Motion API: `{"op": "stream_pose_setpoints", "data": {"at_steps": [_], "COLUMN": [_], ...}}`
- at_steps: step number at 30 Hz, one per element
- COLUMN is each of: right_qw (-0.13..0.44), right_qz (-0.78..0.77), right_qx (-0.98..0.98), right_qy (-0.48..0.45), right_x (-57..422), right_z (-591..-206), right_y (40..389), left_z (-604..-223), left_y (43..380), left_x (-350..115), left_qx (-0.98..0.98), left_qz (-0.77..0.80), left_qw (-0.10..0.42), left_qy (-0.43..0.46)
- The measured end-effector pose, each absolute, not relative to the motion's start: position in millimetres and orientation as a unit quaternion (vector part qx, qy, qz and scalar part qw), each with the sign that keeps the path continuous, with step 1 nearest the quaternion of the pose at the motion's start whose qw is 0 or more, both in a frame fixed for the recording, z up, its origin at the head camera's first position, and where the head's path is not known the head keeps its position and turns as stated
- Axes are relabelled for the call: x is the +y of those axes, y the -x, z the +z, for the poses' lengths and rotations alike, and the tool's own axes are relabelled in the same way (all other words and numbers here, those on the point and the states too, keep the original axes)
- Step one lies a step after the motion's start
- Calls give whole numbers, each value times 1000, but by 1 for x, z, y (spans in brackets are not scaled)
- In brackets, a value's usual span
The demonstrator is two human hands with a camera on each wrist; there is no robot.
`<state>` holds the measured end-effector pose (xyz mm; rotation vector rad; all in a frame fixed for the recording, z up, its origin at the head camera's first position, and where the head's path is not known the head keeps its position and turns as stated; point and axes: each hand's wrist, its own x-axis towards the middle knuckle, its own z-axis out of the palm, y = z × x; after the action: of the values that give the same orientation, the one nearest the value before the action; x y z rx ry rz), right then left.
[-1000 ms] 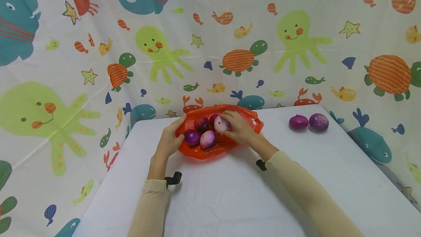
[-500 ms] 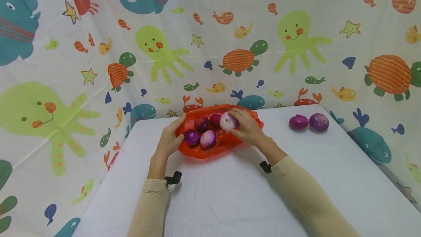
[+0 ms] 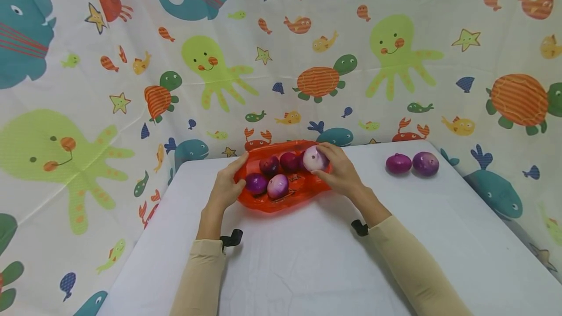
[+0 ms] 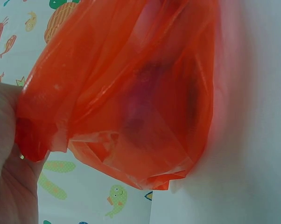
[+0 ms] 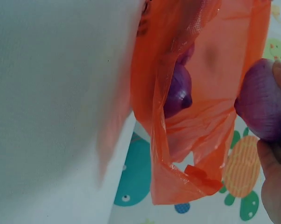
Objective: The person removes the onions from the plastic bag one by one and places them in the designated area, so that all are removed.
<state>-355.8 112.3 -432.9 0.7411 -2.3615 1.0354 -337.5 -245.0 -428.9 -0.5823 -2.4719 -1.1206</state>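
Note:
A red plastic bag lies on the white table with its mouth open, holding several purple onions. My left hand pinches the bag's left edge between thumb and fingers; the left wrist view shows the gathered plastic in its grip. In my right hand is a large pale-purple onion, held by thumb and fingertips over the bag's right part. The right wrist view has this onion at the bag's rim, with a darker onion inside the bag.
Two purple onions, a smaller one and a larger one, sit side by side at the table's back right. Behind the table hangs a curtain printed with sea animals.
My right hand has moved to the right with the onion, from the middle of the bag to its right part. The left hand has stayed at the bag's left edge.

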Motion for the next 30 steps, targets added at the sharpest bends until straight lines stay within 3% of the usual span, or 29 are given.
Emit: {"op": "stream_pose_setpoints", "data": {"at_steps": [14, 30], "right_qw": [212, 263], "right_qz": [373, 383], "right_qx": [-869, -859], "right_qy": [-245, -214], "right_x": [124, 156], "right_z": [-427, -419], "right_y": [353, 356], "left_z": [-430, -430], "left_y": [339, 339], "left_x": [-245, -245], "left_qx": [-877, -875], "left_qz": [-394, -398], "left_qw": [185, 187], "left_qy": [202, 205]}}
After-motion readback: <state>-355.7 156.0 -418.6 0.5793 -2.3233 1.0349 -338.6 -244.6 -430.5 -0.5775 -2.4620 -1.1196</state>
